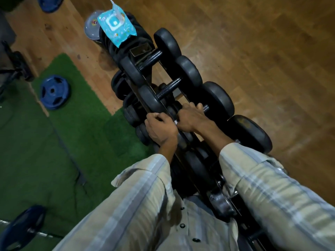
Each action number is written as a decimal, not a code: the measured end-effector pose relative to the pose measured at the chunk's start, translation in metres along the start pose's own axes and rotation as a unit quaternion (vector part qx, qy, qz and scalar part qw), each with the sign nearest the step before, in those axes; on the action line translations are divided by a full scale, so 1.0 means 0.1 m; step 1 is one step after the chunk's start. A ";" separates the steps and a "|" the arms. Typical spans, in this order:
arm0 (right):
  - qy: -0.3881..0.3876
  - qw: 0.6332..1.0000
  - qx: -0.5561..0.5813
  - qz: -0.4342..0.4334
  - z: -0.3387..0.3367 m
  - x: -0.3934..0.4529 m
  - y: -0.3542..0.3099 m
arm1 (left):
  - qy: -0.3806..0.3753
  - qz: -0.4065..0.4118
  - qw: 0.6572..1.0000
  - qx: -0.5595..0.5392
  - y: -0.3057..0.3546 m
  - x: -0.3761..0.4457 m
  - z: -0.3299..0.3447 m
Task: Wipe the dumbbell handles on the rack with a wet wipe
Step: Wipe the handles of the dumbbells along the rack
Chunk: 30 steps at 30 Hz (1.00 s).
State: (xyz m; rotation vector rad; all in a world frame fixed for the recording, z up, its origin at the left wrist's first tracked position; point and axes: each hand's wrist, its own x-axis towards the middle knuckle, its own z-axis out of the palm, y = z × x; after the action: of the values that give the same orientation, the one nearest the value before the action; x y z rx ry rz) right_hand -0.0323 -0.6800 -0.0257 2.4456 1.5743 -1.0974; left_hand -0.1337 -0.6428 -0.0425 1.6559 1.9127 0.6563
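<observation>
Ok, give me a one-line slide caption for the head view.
Both hands, right hand and left hand, grip a black dumbbell's handle on the rack, blue wet-wipe pack resting at the far end.

The dumbbells (192, 73) are black, and the wet-wipe pack (117, 26) is light blue with a white flap. The sleeves (268, 180) show pale beige-and-grey plaid. Blue weight plates (54, 92) lie on green turf (45, 142) beside brown wood flooring (262, 51).

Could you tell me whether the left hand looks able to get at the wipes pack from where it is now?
Probably yes. The left hand grips the rack's near rail, and the wipes pack lies uncovered on the far end with nothing above it; whether the arm stretches that far is unclear.
</observation>
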 end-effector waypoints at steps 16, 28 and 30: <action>0.221 0.926 0.306 -0.018 0.65 -0.55 0.24 | 0.005 -0.006 1.000 -0.018 0.02 -0.01 -0.03; 0.183 0.860 0.436 0.194 0.66 -0.53 0.06 | 0.001 -0.002 1.000 -0.019 0.00 -0.02 -0.03; 0.162 0.829 0.480 0.235 0.74 -0.44 0.06 | 0.003 0.005 1.000 -0.017 -0.02 0.00 -0.03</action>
State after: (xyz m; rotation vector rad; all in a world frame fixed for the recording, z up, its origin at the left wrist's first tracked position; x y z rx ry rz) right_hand -0.0775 -0.7458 -0.0579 3.4876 0.2827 -1.6878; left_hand -0.1372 -0.6433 -0.0415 1.6456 1.8878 0.6940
